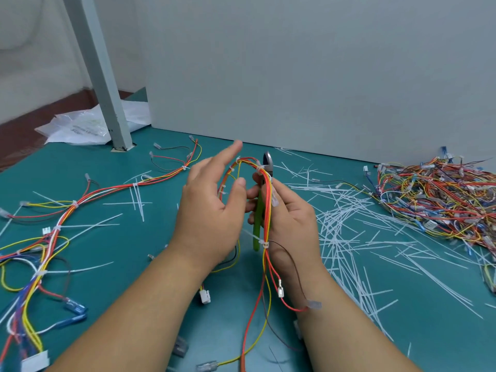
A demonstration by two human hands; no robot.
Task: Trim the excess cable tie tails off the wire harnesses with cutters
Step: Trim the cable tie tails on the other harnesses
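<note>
A wire harness (264, 210) of red, orange and yellow wires loops up between my hands above the green table (134, 245). My right hand (290, 218) grips the green-handled cutters (259, 224) upright, with the steel jaws (268, 162) at the top of the loop; the harness runs along the handles inside the same grip. White cable ties (264, 244) bind the bundle. My left hand (212, 210) is beside the loop with the index finger stretched out and the thumb near the wires; whether it pinches a wire is hidden.
Several harnesses with long tie tails (61, 218) lie at the left. Cut white tails (349, 237) litter the right side, beside a heap of harnesses (440, 200). A grey post (107, 103), a plastic bag (80, 127) and a grey wall panel (322, 76) stand behind.
</note>
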